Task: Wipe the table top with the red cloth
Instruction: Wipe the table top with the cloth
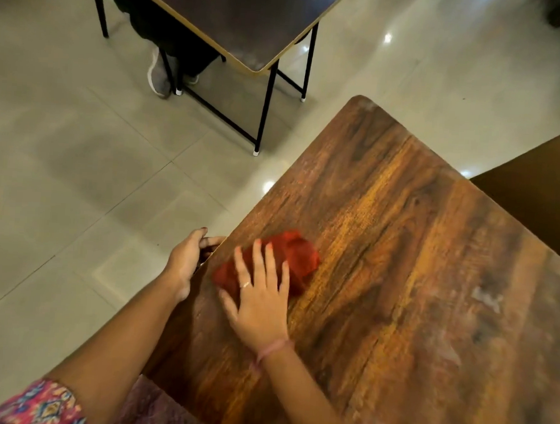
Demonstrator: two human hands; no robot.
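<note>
A bunched red cloth (pixel 297 258) lies on the brown wood-grain table top (pixel 399 266), close to its left edge. My right hand (pixel 261 298) presses flat on the near part of the cloth, fingers straight and spread. My left hand (pixel 188 255) grips the table's left edge beside the cloth, its fingers curled under the rim. A pale smudge (pixel 488 299) shows on the table top toward the right.
A second dark table (pixel 237 18) on black metal legs stands ahead on the tiled floor (pixel 79 169). A person's shoe (pixel 159 76) and dark trouser leg show beneath it. A brown chair seat (pixel 539 193) sits at the right of my table.
</note>
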